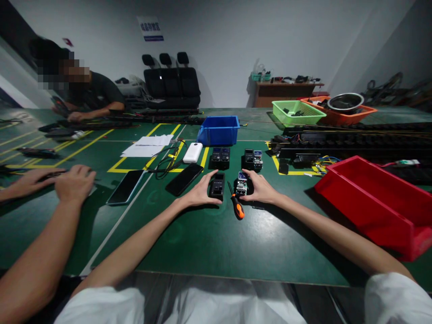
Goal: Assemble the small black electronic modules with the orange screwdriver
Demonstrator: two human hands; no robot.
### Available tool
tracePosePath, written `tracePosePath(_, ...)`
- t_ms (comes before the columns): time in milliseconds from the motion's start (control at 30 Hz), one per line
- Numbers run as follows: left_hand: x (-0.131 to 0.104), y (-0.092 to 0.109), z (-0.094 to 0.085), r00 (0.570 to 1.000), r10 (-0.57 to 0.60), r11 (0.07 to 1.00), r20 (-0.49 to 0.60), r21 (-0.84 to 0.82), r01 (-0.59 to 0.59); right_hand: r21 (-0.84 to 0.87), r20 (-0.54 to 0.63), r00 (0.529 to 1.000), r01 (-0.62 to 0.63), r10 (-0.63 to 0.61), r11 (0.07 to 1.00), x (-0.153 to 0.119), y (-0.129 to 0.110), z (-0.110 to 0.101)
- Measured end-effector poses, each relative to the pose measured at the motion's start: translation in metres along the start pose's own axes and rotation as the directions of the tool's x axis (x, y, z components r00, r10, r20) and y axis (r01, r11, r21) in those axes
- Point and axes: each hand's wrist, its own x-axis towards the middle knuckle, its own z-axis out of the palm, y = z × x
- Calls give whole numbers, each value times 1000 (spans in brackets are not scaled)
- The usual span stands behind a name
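My left hand point(202, 192) curves round the left side of a black device point(218, 185) standing on the green table, thumb and fingers at its ends. My right hand point(259, 186) holds a small device with a bare circuit board point(242, 183) between thumb and fingers. Between the two devices lies a screwdriver point(237, 206) with an orange and black handle. Just behind them are a pair of black devices point(221, 155), another black device point(249, 156) and a second one with its board exposed point(258, 159).
A blue bin point(220, 130) stands behind the devices, a red bin point(374, 202) at right. Two phones, a white power bank point(193, 153), cables and papers point(146, 146) lie left. Another person's hands point(74, 182) are at far left; a further person sits across.
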Motion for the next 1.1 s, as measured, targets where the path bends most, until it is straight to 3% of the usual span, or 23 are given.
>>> tracePosePath(200, 0, 6, 2, 993, -88, 974, -74, -218, 70, 129, -136, 990, 62, -45, 990, -2, -9, 0)
tracePosePath(333, -1, 22, 3, 982, -164, 850, -91, -518, 95, 213, -259, 966, 57, 0, 975, -14, -17, -6)
tracePosePath(467, 1, 47, 14, 971, -182, 578, -155, -816, -21, 251, -278, 960, 60, 12, 966, -32, -25, -8)
tracePosePath(600, 0, 73, 28, 972, -206, 259, 112, -952, 165, 306, -267, 962, 33, 53, 952, -45, -34, -9)
tracePosePath(767, 3, 89, 37, 953, -223, 25, 204, -976, 214, 336, -252, 967, 45, 43, 941, -44, -44, -13)
tracePosePath(900, 11, 93, 44, 933, -331, -5, 144, -989, 151, 335, -296, 954, 65, 40, 940, -37, -43, -10)
tracePosePath(1100, 22, 78, 55, 880, -432, 2, 198, -975, 220, 188, -400, 916, 122, -38, 975, -27, -42, -5)
